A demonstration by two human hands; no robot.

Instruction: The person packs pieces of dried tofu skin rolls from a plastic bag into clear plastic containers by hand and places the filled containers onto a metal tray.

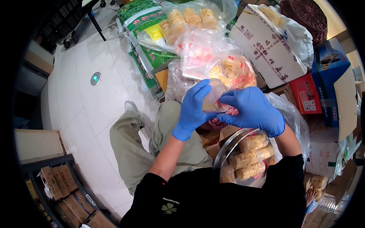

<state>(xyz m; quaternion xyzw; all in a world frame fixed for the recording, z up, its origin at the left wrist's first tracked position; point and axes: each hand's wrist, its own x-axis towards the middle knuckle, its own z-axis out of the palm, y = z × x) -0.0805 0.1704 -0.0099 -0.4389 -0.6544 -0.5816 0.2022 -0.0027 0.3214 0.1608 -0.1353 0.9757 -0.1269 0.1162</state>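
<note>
My left hand [192, 110], in a blue glove, is wrapped round a translucent round plastic tub [216, 90] in front of my chest. My right hand [253, 110], gloved the same way, meets it from the right with fingers bent together at the tub's side; what they pinch is hidden. Pink pieces [232, 111] show just under the right fingers. Below my right wrist stands a round clear-walled container [224, 150] with several wrapped, pale yellow rolls [251, 155] in it. Beyond my hands lies a clear bag [234, 72] of yellowish pieces with red print.
Green sacks [144, 34] carry a bag of pale rolls [190, 19] at the back. Right of them lean a white printed box [268, 45], a red box [305, 93] and a blue box [330, 64]. Cartons [59, 182] fill a dark rack at lower left; tiled floor [87, 110] runs along the left.
</note>
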